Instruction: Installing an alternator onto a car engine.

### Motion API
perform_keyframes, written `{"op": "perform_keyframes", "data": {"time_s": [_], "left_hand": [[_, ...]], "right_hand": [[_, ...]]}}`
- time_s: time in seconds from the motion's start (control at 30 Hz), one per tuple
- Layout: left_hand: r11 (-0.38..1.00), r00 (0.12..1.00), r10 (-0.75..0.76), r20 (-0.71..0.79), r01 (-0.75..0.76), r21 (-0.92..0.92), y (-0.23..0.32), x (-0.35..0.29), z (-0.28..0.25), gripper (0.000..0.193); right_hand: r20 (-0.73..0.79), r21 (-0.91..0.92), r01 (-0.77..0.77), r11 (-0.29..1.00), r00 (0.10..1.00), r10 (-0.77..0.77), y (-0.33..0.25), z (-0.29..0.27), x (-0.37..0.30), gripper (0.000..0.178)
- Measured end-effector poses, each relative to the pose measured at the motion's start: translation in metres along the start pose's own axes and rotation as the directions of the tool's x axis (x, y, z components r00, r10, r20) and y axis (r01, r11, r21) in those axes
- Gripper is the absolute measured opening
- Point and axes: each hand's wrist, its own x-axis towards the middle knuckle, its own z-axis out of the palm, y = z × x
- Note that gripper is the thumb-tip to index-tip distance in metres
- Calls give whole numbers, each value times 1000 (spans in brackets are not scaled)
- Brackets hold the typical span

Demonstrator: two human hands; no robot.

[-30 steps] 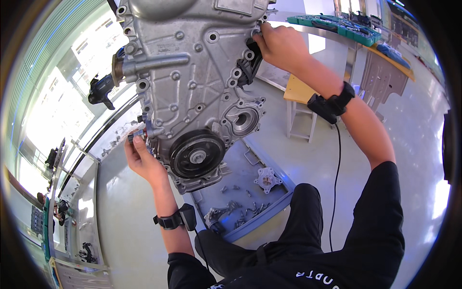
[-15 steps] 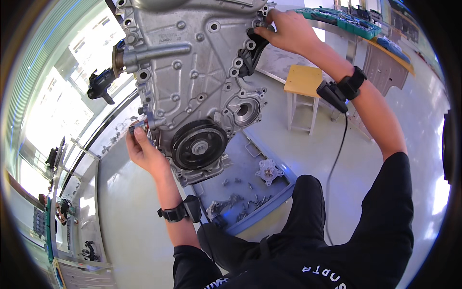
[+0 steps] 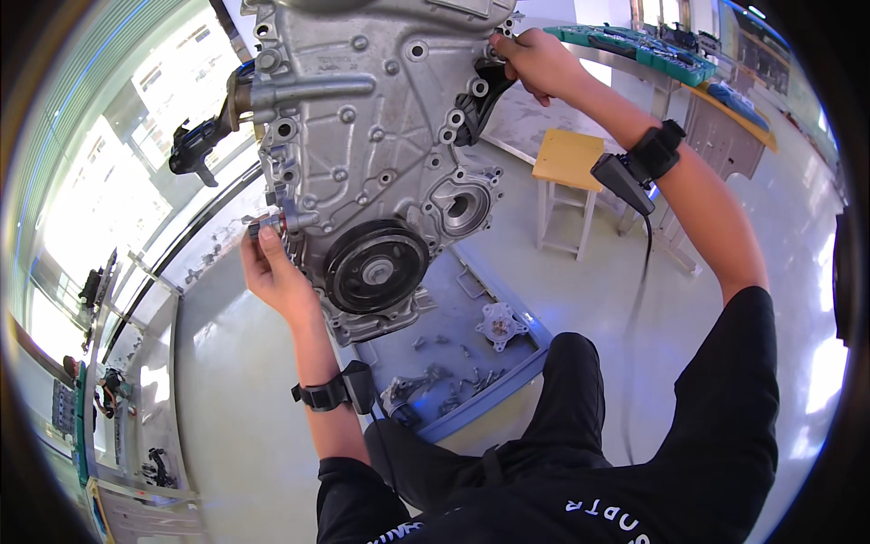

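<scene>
An upright grey engine block (image 3: 362, 136) with a cast front cover fills the upper middle of the head view. Low on its front sits a black crankshaft pulley (image 3: 376, 270). My left hand (image 3: 279, 276) pinches a small dark cylindrical part (image 3: 265, 225) against the engine's lower left edge. At the upper right edge, beside a black bracket (image 3: 485, 100), my right hand (image 3: 548, 65) has its thumb and forefinger closed together at a bolt hole. Whatever lies between those fingertips is hidden.
Below the engine is a blue-grey tray (image 3: 507, 367) with bolts, small metal parts and a star-shaped silver housing (image 3: 500, 326). A yellow-topped stool (image 3: 568, 159) stands to the right. Farther back, a green tool case (image 3: 648, 53) rests on a bench. A cable (image 3: 639, 299) hangs from my right wrist.
The right hand's fingers have curled in and shifted slightly at the engine's edge. My left hand stays on the dark part. The whole view has shifted a little.
</scene>
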Motion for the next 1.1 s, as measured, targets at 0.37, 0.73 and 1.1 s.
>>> {"op": "perform_keyframes", "data": {"time_s": [0.37,0.73,1.1], "left_hand": [[1000,999,11,-34,-12,-6,-4,3,-4,30],[999,999,45,-3,-45,17,-5,3,-2,28],[997,998,59,3,-59,55,8,-34,-8,24]], "right_hand": [[257,214,-196,957,956,139,7,2,8,42],[-322,-504,293,813,809,-491,12,18,-4,42],[-214,-465,316,827,867,-451,25,22,8,43]]}}
